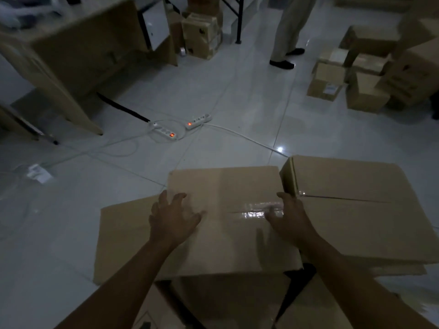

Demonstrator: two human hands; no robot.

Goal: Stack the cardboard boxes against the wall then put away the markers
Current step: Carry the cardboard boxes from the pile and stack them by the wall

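Working on the first step, the stacking, with no marker in view anywhere.

Nearest the camera, just below the taped cardboard box (228, 243): lying partly under it, more cardboard boxes (225, 302), dim and overlapped, their number hard to tell.

On the taped cardboard box itself: resting palm-down on the top's left part, the left hand (174, 217), fingers spread wide and closing on nothing. Reaching to the top's right edge, the right hand (288, 217), thumb lying out on the shiny tape, fingers splayed at the edge; impossible to tell whether curling over it. So merely steadying or sizing up the box, not yet gripping or lifting.

Touching the taped box on its right: sitting a little higher, a second sealed box (356, 222). Sticking out from under its left side: lying flat, a sheet or box of cardboard (123, 238).

Beyond the taped box on the tiled floor: glowing orange, two power strips (198, 121) with white cables trailing between. Well beyond and to the left: standing, a tan desk (71, 55). Well beyond and to the right: piling up, loose cartons (365, 74). Farthest beyond: standing, another person's legs (288, 32).

Judging the next move: sliding both hands down to opposite sides, clamping, lifting clear of the neighbouring box, then carrying around the cables. Not seeing which wall is meant.
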